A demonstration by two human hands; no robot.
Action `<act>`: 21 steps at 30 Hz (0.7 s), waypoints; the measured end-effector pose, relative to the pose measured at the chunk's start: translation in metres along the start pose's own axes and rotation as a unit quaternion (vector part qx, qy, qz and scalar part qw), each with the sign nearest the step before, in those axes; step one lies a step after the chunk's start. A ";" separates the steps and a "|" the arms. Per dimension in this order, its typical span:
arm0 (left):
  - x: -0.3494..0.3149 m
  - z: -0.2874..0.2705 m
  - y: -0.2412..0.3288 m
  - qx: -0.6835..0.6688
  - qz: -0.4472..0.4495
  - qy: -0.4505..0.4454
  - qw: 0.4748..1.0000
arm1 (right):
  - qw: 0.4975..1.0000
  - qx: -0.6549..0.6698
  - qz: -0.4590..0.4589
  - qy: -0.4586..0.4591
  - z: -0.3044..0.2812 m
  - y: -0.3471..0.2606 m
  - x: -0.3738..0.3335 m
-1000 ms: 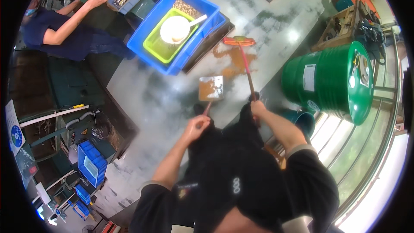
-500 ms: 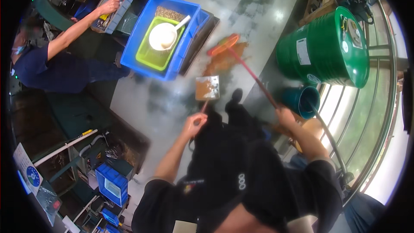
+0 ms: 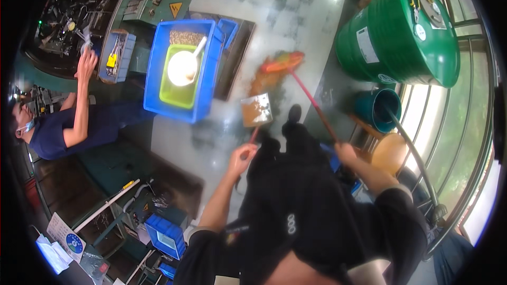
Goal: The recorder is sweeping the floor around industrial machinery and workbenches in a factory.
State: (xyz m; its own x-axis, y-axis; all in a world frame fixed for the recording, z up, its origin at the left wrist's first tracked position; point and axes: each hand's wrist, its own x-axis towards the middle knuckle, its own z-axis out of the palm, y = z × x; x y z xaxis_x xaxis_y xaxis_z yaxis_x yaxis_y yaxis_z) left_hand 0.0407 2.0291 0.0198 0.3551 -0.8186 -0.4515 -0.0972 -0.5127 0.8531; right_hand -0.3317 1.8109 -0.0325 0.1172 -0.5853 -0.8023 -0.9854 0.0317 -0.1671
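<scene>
My left hand (image 3: 242, 158) is closed around the short handle of a square dustpan (image 3: 256, 110), held low over the floor in front of my feet. Wet-looking glare and brown matter show on the pan's face. My right hand (image 3: 346, 154) grips the upper part of a long red broom handle (image 3: 312, 97). Its orange-red broom head (image 3: 283, 62) rests on the floor beyond the pan, slightly blurred. Between broom and pan lies a patch of orange-brown loose material (image 3: 260, 85), resembling sawdust; its exact kind is unclear.
A large blue crate (image 3: 206, 82) holding a green tray and white scoop stands left. At right are a green drum (image 3: 393, 37), a teal bucket (image 3: 364, 106) and a railing. A co-worker (image 3: 74, 126) reaches into a machine at left, beside a small tool bin (image 3: 122, 63).
My view has turned, shifting the surroundings. The broom head has come slightly closer to the dustpan and lies flatter across. The co-worker's hand has left the small tool bin for the machine.
</scene>
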 end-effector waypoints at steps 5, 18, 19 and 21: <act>0.010 0.000 0.013 0.006 0.002 -0.004 1.000 | 0.997 0.024 -0.030 0.062 -0.035 -0.001 -0.018; 0.032 -0.026 0.015 0.047 0.057 -0.088 0.993 | 0.982 0.176 0.038 0.059 0.057 0.001 -0.023; 0.030 -0.032 0.012 0.046 0.053 -0.098 0.993 | 0.980 0.176 0.040 0.082 0.060 -0.002 -0.023; 0.030 -0.039 0.010 0.063 0.041 -0.110 0.991 | 0.978 0.165 0.038 0.124 0.061 -0.010 -0.011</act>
State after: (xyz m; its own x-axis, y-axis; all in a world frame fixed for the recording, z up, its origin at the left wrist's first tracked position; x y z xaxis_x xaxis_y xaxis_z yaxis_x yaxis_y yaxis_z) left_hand 0.0865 2.0093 0.0245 0.1306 -0.8887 -0.4394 -0.2385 -0.4584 0.8562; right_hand -0.3160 1.8664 -0.0568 -0.0284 -0.7488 -0.6621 -0.8917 0.3183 -0.3217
